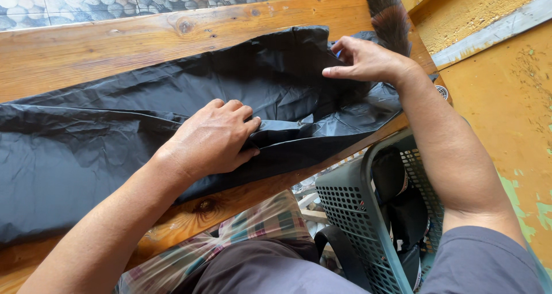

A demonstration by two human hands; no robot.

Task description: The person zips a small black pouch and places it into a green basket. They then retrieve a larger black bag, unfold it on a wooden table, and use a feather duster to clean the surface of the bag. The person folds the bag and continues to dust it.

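Across the wooden table (103,46) we spread a black plastic bag (86,156); our left hand (213,138) pinches a fold mid-frame, our right hand (365,61) grips its upper-right edge.

I have one view only, from the camera worn on the head, so no second view overlaps with it. It looks steeply down and forward over my own forearms onto the long varnished wooden table (103,46), close enough that the crumpled black plastic sheet (86,156) fills most of the width. My lap sits at the bottom edge, the grey perforated plastic basket (351,213) lower right, and the worn yellow floor (506,98) runs along the right side.
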